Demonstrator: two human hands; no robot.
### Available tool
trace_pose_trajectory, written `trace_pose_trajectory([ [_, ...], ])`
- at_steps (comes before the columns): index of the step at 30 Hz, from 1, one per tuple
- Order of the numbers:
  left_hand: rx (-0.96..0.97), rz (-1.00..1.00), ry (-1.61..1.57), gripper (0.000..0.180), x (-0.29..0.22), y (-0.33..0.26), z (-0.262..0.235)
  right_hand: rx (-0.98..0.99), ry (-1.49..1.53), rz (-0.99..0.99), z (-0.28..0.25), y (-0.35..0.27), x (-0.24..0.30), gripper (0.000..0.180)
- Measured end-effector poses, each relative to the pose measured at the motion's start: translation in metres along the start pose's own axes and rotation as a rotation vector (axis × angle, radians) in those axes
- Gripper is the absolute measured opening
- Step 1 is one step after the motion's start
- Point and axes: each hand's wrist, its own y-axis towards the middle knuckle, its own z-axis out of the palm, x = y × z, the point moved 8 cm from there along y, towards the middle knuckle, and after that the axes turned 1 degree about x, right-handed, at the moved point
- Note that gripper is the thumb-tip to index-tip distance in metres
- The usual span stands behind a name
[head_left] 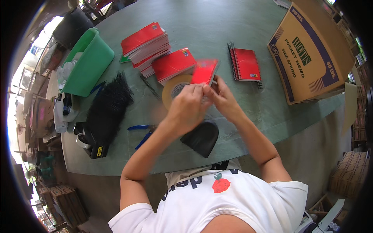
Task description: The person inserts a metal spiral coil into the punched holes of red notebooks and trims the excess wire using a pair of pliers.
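A small red notebook [204,71] is held up over the table, a wire coil showing along its right edge. My right hand [223,97] is closed on its lower right side. At its lower edge my left hand [188,105] is closed, back of the hand upward; whether its fingertips pinch the cover or the coil is hidden. Beneath the hands lies a roll of clear tape [168,93], with a dark, round-ended flat piece [201,138] nearer me. Left of these rest blue-handled pliers [139,127] and one loose black coil [149,86].
Red notebooks stand in a tall stack [145,46] and a lower pile [174,65]. Coil-bound notebooks [246,64] lie to the right, before a cardboard box [307,54]. On the left are a bundle of black coils [108,108], a tape dispenser [90,145] and a green bin [88,64].
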Motion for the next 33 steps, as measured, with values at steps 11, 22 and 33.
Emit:
trace_pose_trajectory([
  [11,-0.168,0.033,0.099,0.039,0.02,0.018,-0.045,-0.319,-0.703,-0.05,-0.146,0.053,0.087,0.038],
  [22,-0.181,-0.286,0.006,0.031,0.108,-0.019,-0.07,-0.566,-0.768,-0.02,-0.237,0.04,0.014,0.04],
  [33,-0.363,-0.693,0.147,0.023,0.258,-0.058,-0.109,-0.438,-1.231,-0.414,-0.131,0.061,0.073,0.032],
])
